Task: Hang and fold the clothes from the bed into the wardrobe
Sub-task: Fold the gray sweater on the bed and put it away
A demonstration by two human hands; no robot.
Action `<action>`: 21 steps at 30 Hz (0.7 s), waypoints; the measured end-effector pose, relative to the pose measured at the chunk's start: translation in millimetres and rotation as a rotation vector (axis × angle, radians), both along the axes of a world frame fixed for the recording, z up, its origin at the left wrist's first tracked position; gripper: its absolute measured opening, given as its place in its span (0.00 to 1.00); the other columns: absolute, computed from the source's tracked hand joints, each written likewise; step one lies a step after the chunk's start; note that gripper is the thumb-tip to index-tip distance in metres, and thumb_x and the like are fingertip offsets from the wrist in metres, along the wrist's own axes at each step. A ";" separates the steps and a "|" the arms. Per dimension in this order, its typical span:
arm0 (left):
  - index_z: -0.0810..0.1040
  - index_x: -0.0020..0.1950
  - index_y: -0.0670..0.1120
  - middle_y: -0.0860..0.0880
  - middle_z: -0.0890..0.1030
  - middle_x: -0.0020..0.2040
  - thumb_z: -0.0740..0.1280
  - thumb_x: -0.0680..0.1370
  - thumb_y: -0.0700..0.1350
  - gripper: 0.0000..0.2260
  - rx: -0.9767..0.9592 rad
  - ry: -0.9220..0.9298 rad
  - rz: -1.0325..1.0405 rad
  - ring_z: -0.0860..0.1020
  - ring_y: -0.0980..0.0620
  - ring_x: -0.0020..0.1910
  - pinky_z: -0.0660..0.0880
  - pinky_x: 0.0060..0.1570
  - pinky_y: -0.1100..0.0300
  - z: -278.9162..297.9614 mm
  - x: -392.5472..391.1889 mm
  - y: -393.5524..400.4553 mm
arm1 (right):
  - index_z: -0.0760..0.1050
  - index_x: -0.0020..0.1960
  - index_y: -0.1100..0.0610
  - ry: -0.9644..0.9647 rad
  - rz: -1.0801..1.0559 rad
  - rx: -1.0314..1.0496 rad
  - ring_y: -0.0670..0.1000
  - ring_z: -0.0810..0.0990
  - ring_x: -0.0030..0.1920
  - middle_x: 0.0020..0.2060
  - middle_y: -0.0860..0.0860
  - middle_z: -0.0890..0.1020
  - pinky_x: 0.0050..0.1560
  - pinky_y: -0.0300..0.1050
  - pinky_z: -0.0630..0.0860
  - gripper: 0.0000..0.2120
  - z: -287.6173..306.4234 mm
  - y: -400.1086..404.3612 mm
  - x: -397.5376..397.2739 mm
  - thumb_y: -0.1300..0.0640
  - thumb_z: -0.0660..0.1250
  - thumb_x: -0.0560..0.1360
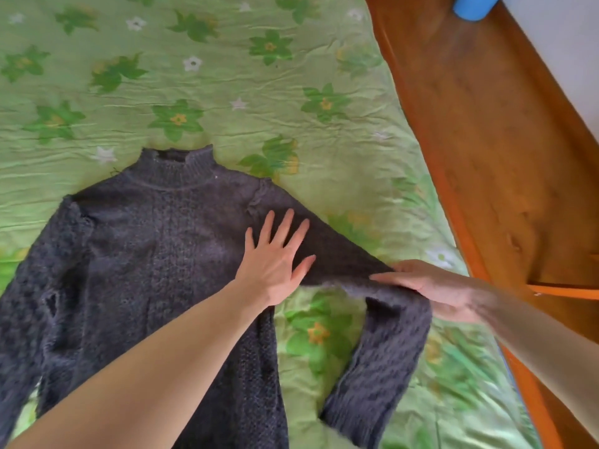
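A dark grey knitted sweater (pixel 155 254) with a high collar lies face up on the bed, its collar pointing away from me. My left hand (pixel 275 257) presses flat on the sweater near its right shoulder, fingers spread and straight. My right hand (pixel 431 286) grips the right sleeve (pixel 382 358) at the elbow bend, where the sleeve turns down toward me. The left sleeve lies along the left edge of the view.
The bed wears a green cover (pixel 259 76) printed with flowers. An orange wooden bed frame (pixel 466 247) and brown wooden floor (pixel 486 124) run along the right. A blue cylinder (pixel 473 6) stands at the top right. No wardrobe is in view.
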State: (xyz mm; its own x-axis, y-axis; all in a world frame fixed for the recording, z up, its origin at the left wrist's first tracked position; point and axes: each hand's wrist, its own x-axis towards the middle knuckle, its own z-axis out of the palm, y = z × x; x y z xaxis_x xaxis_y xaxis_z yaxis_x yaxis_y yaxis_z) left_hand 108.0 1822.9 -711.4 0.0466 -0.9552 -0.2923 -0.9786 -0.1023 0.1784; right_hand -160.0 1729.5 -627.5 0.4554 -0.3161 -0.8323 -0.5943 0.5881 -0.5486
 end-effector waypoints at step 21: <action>0.54 0.86 0.49 0.42 0.52 0.86 0.46 0.82 0.70 0.38 -0.197 -0.014 0.196 0.50 0.41 0.85 0.51 0.82 0.41 -12.7 -43.8 -5.1 | 0.83 0.39 0.47 0.369 0.224 -0.533 0.41 0.77 0.30 0.28 0.46 0.81 0.37 0.45 0.67 0.17 14.0 -32.7 -157.7 0.33 0.74 0.66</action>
State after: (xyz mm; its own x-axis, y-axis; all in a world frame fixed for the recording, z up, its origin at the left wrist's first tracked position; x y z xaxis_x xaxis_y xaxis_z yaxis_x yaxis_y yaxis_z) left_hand 64.3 1817.8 -724.1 0.2385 -0.9660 -0.0999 -0.9462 -0.2543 0.2002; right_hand -317.7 1696.8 -613.5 0.2738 -0.6566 -0.7027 -0.8741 0.1349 -0.4667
